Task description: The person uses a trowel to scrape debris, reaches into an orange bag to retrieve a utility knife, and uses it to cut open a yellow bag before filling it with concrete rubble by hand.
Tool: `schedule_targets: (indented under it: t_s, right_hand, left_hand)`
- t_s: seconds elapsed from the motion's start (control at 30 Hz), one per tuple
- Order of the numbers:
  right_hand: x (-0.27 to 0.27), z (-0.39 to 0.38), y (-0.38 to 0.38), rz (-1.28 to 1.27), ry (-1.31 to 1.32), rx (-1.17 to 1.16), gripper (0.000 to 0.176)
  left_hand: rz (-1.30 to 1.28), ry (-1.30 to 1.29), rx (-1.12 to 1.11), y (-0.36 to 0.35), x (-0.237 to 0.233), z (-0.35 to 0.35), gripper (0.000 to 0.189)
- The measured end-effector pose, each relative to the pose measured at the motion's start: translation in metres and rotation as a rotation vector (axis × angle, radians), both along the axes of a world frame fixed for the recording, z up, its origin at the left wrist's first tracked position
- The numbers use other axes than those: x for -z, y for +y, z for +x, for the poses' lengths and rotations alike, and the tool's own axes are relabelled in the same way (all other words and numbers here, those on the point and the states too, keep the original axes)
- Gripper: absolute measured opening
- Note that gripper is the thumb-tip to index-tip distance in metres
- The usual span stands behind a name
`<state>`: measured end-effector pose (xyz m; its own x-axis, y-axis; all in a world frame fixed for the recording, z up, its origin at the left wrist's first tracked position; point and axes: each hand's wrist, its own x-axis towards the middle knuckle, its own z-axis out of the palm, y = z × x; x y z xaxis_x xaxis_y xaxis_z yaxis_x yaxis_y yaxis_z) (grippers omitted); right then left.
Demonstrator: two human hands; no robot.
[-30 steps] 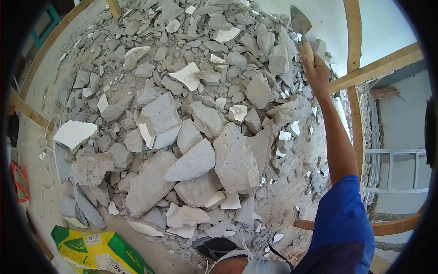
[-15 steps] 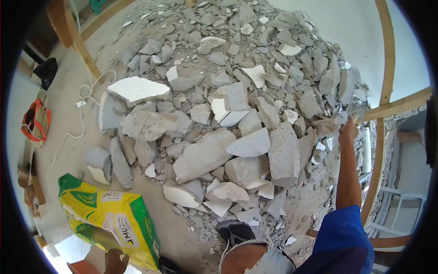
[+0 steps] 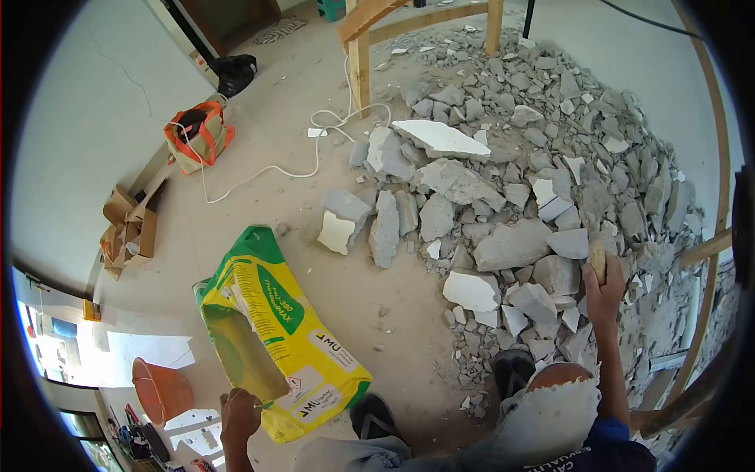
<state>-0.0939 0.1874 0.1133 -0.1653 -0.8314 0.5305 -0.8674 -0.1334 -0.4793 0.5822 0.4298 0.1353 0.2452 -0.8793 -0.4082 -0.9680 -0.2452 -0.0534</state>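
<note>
My left hand (image 3: 240, 415) is closed on the near edge of a yellow and green printed bag (image 3: 318, 346), which lies on the floor with its side torn open. My right hand (image 3: 604, 293) grips a tan chunk of rubble (image 3: 598, 261) over the front of the debris heap. Grey concrete pieces (image 3: 515, 244), some with white-painted faces, surround that hand. A larger white-faced slab (image 3: 442, 138) lies farther up the heap.
An orange bucket (image 3: 161, 391) stands left of the bag, with tools (image 3: 145, 440) below it. A white cable (image 3: 271, 170) trails from an orange-trimmed tote (image 3: 200, 135). Wooden posts (image 3: 359, 75) rise behind; a cardboard box (image 3: 130, 236) sits by the wall.
My view has swung left. My right hand has come back from beside the wooden frame with the tan chunk; my left hand now shows more fully at the bag's edge.
</note>
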Motion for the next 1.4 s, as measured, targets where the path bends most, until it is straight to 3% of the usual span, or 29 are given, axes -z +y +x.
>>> schedule_targets:
  t_s: [0.2, 0.5, 0.63, 0.77, 0.93, 1.03, 1.07, 1.17, 1.2, 1.3, 1.33, 1.4]
  right_hand:
    - [-0.076, 0.093, 0.016, 0.347, 0.35, -0.348, 0.044]
    - [-0.161, 0.211, -0.018, 0.332, 0.603, -0.48, 0.045]
    - [-0.124, 0.265, -0.011, 0.446, 0.417, -0.562, 0.047]
    - [-0.1, 0.275, -0.015, 0.754, 0.439, -0.707, 0.05]
    - [-0.064, 0.276, -0.043, 0.911, 0.438, -0.794, 0.044]
    - [-0.054, 0.275, -0.048, 1.027, 0.48, -0.786, 0.043]
    - [-0.05, 0.272, -0.052, 1.058, 0.485, -0.783, 0.042]
    - [-0.038, 0.266, -0.059, 1.126, 0.485, -0.793, 0.042]
    - [-0.038, 0.265, -0.059, 1.122, 0.478, -0.798, 0.041]
    - [-0.042, 0.26, -0.064, 1.108, 0.466, -0.812, 0.042]
    - [-0.041, 0.258, -0.062, 1.113, 0.46, -0.82, 0.042]
    - [-0.039, 0.252, -0.065, 1.191, 0.396, -0.809, 0.042]
  left_hand:
    - [-0.123, 0.202, -0.074, 0.05, 0.014, 0.023, 0.011]
    - [-0.3, 0.333, -0.29, 0.08, 0.018, 0.024, 0.021]
    - [-0.395, 0.357, -0.39, 0.077, 0.028, 0.004, 0.025]
    - [-0.626, 0.334, -0.371, 0.069, 0.062, -0.026, 0.027]
    - [-0.757, 0.598, -0.45, 0.036, 0.082, -0.072, 0.061]
    - [-0.821, 0.703, -0.534, 0.02, 0.092, -0.081, 0.068]
    - [-0.744, 0.795, -0.688, 0.015, 0.083, -0.082, 0.064]
    - [-0.447, 0.983, -0.791, 0.0, 0.073, -0.062, 0.055]
    - [-0.492, 0.973, -0.735, -0.001, 0.077, -0.059, 0.045]
    - [-0.454, 0.956, -0.589, -0.007, 0.072, -0.047, 0.04]
    - [-0.29, 0.857, -0.636, -0.011, 0.081, -0.039, 0.044]
    - [-0.227, 0.745, -0.576, -0.015, 0.081, -0.038, 0.041]
